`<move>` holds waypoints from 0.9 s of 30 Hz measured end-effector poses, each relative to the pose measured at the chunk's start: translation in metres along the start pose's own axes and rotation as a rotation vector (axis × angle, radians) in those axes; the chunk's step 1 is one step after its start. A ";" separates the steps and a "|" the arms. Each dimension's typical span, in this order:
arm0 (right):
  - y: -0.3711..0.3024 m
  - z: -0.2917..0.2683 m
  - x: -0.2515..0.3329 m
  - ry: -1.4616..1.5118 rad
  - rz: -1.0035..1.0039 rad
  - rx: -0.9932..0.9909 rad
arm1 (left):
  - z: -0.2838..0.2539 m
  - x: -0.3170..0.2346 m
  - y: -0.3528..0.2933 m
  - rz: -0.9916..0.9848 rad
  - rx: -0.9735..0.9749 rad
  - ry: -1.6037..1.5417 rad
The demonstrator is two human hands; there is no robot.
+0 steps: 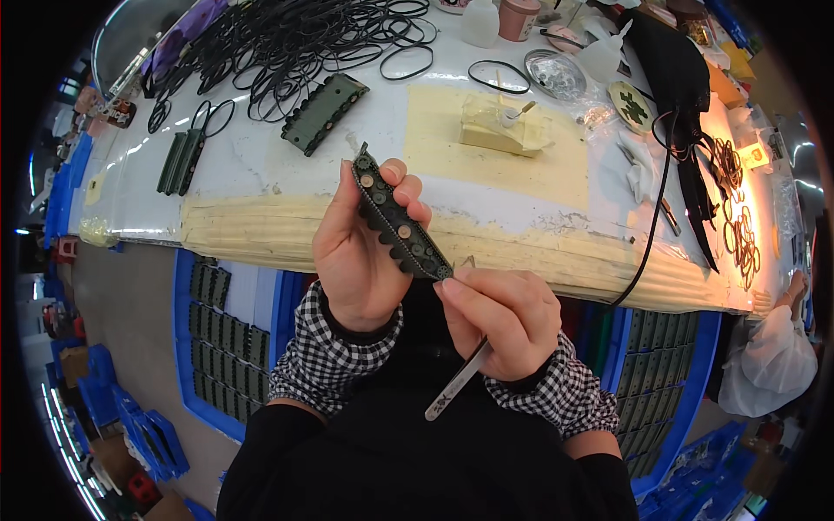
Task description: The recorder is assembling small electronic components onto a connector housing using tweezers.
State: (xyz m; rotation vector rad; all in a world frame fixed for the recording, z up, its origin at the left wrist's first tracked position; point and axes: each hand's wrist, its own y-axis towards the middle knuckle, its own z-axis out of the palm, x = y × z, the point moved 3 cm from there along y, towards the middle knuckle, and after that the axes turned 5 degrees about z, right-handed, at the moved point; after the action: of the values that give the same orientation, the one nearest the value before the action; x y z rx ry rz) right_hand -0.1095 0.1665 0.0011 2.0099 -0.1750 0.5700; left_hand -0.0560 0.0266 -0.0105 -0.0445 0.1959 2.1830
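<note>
My left hand is closed on a dark green toothed strip with round discs, which looks like a model tank's wheel-and-track part. The strip slants from upper left to lower right above the table's front edge. In my right hand are metal tweezers, their blunt end pointing down toward my lap. The right thumb and forefinger pinch at the strip's lower end; whatever small thing may be between them is hidden.
On the table lie a green toothed block, stacked green strips, a heap of black bands and a yellow taped block. Blue trays of green parts flank my lap. At the right, another person's arm shows.
</note>
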 end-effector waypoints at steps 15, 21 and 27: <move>-0.005 -0.005 -0.001 -0.145 -0.117 0.055 | -0.007 0.007 0.001 -0.071 0.042 -0.156; -0.001 -0.004 -0.010 0.045 0.066 0.008 | -0.003 0.002 0.001 0.033 0.107 0.183; 0.000 -0.005 -0.008 0.049 0.106 0.032 | -0.007 -0.001 -0.001 0.002 0.095 0.276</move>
State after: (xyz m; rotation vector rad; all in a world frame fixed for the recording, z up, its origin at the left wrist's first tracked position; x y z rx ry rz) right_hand -0.1186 0.1703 -0.0007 2.0249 -0.2447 0.6922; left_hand -0.0547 0.0250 -0.0172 -0.2928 0.4554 2.1612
